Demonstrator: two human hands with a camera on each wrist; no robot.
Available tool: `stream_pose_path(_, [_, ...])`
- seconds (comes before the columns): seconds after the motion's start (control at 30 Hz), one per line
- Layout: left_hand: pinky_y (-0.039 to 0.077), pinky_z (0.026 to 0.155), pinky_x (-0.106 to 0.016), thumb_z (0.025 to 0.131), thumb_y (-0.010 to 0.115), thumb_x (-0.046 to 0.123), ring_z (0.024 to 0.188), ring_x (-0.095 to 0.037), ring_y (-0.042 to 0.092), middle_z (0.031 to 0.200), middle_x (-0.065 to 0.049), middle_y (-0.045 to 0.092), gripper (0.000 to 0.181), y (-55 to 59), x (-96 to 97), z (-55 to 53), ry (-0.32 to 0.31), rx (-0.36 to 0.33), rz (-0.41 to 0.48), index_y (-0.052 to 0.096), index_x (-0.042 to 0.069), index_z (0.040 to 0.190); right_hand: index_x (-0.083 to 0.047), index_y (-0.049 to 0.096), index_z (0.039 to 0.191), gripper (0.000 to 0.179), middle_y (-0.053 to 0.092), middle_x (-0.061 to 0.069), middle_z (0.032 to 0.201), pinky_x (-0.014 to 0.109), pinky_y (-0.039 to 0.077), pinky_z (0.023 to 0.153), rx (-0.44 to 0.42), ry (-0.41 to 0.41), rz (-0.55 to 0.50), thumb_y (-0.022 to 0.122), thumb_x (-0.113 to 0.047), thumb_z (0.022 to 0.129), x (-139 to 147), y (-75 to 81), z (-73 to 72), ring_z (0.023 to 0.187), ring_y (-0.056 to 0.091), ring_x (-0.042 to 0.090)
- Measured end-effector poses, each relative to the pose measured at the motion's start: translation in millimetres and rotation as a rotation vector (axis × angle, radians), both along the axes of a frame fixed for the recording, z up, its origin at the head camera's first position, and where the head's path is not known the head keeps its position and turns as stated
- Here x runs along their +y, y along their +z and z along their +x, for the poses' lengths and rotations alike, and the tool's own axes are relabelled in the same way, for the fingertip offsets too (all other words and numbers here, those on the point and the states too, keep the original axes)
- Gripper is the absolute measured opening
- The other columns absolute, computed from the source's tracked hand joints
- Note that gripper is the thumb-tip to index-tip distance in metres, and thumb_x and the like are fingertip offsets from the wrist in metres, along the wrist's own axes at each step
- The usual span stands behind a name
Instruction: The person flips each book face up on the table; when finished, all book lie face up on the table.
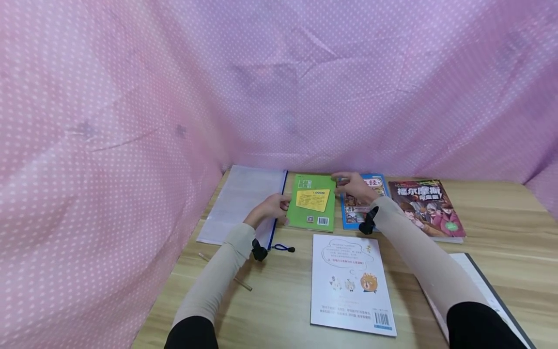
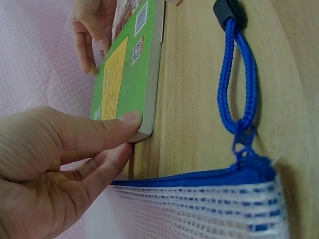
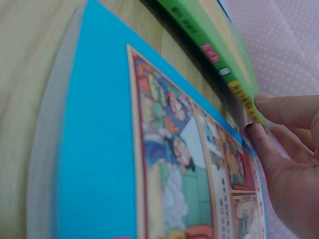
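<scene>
A green book [image 1: 310, 220] with a yellow panel on its back cover lies between my two hands. At its left edge my left hand [image 1: 272, 207] pinches it, thumb on the cover; the left wrist view shows this hand [image 2: 75, 159] at the corner of the green book [image 2: 132, 94]. My right hand [image 1: 355, 186] grips the upper right corner. Seen from the right wrist, this hand [image 3: 291, 144] has its thumb and a fingertip against the spine end of the green book [image 3: 214, 55]. Beneath the right hand lies a blue comic book [image 1: 352, 224], partly hidden.
A white mesh zip pouch [image 1: 244, 194] with a blue cord pull [image 1: 281, 247] lies left. A white-backed book [image 1: 350, 300] is in front, a dark-covered comic book [image 1: 429, 208] at right. Under the left forearm runs a thin stick [image 1: 242, 284]; an open-looking notebook [image 1: 475, 276] sits near right.
</scene>
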State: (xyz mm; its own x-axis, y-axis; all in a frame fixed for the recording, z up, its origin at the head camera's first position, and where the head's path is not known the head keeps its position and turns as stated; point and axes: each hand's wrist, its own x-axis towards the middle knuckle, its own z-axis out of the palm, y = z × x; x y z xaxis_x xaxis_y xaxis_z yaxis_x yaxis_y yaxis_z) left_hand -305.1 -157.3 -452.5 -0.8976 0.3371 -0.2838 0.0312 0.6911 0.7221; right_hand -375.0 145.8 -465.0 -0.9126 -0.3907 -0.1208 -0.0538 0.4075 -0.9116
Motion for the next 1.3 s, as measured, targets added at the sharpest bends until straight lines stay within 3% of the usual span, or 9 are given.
stream_pose_path(0.23, [0.048, 0.078, -0.024, 0.075, 0.082, -0.012, 0.094, -0.019, 0.049, 0.101, -0.008, 0.053, 0.048, -0.4, 0.7, -1.0, -0.030, 0.016, 0.000, 0.061, -0.001, 0.118, -0.008, 0.044, 0.154, 0.064, 0.032, 0.018, 0.165, 0.051, 0.052, 0.106, 0.036, 0.008, 0.086, 0.069, -0.003, 0.094, -4, 2.0, 2.1, 0.136, 0.050, 0.043])
stream_pose_path(0.43, [0.051, 0.084, -0.026, 0.075, 0.084, -0.010, 0.096, -0.019, 0.051, 0.103, -0.007, 0.056, 0.055, -2.6, 0.9, -0.7, -0.020, 0.021, -0.015, 0.062, -0.002, 0.125, -0.005, 0.044, 0.153, 0.064, 0.040, 0.023, 0.158, 0.049, 0.054, 0.103, 0.037, -0.007, 0.063, 0.068, 0.001, 0.094, -3, 4.0, 2.1, 0.132, 0.053, 0.042])
stream_pose_path(0.6, [0.048, 0.079, -0.025, 0.075, 0.083, -0.011, 0.093, -0.019, 0.049, 0.099, -0.007, 0.053, 0.044, -3.4, 0.5, -2.5, -0.027, 0.024, -0.007, 0.060, -0.001, 0.111, -0.002, 0.043, 0.153, 0.061, 0.046, 0.026, 0.152, 0.043, 0.057, 0.094, 0.037, 0.000, 0.042, 0.065, 0.000, 0.097, -1, 8.1, -1.2, 0.126, 0.056, 0.042])
stream_pose_path(0.7, [0.047, 0.075, -0.024, 0.075, 0.082, -0.011, 0.092, -0.019, 0.048, 0.097, -0.006, 0.051, 0.039, -4.0, 0.2, -3.9, -0.041, 0.022, -0.004, 0.055, 0.001, 0.101, -0.002, 0.042, 0.154, 0.061, 0.047, 0.027, 0.151, 0.047, 0.056, 0.098, 0.013, -0.004, 0.005, 0.063, 0.001, 0.097, 1, 11.7, -1.8, 0.125, 0.057, 0.043])
stream_pose_path(0.97, [0.042, 0.073, -0.026, 0.076, 0.081, -0.013, 0.089, -0.018, 0.045, 0.094, -0.008, 0.046, 0.044, -4.2, 0.2, 0.6, -0.068, 0.031, 0.009, 0.041, 0.001, 0.091, -0.006, 0.038, 0.157, 0.065, 0.045, 0.028, 0.153, 0.055, 0.045, 0.113, -0.052, -0.033, -0.093, 0.063, 0.002, 0.097, 3, 16.8, 1.9, 0.136, 0.049, 0.045])
stream_pose_path(1.13, [0.043, 0.076, -0.024, 0.076, 0.082, -0.011, 0.090, -0.018, 0.046, 0.095, -0.007, 0.046, 0.042, -5.9, 0.0, 0.6, -0.078, 0.023, 0.030, 0.046, 0.000, 0.094, -0.008, 0.036, 0.158, 0.067, 0.044, 0.028, 0.153, 0.055, 0.042, 0.116, -0.070, -0.037, -0.123, 0.063, 0.002, 0.097, 3, 21.8, 3.4, 0.136, 0.048, 0.044])
stream_pose_path(1.3, [0.049, 0.083, -0.026, 0.075, 0.083, -0.010, 0.094, -0.018, 0.050, 0.100, -0.007, 0.051, 0.042, -4.4, 0.6, 1.8, -0.075, 0.014, 0.044, 0.060, 0.001, 0.108, -0.009, 0.035, 0.159, 0.068, 0.044, 0.026, 0.154, 0.055, 0.040, 0.118, -0.057, -0.023, -0.110, 0.063, 0.001, 0.097, 5, 27.0, 3.8, 0.134, 0.050, 0.043])
